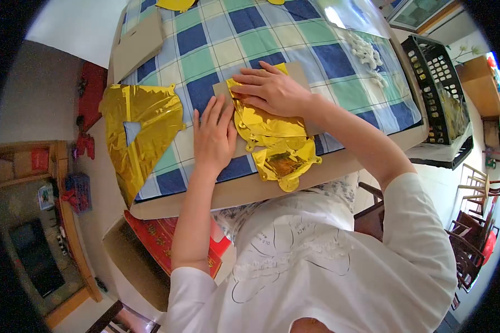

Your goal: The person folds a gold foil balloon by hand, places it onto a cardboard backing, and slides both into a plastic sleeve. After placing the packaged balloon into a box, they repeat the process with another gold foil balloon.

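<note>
Checkered cloth: one gold foil item, partly atop a cardboard sheet, long axis far to near. We list our right hand flat upon its far portion; our left hand flat, just left; neither clamped.

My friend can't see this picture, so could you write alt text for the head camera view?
A person's right hand lies on crinkled gold foil over cardboard on a checked cloth, with the left hand spread beside it. To the left lies another foil piece with a triangular hole.
</note>
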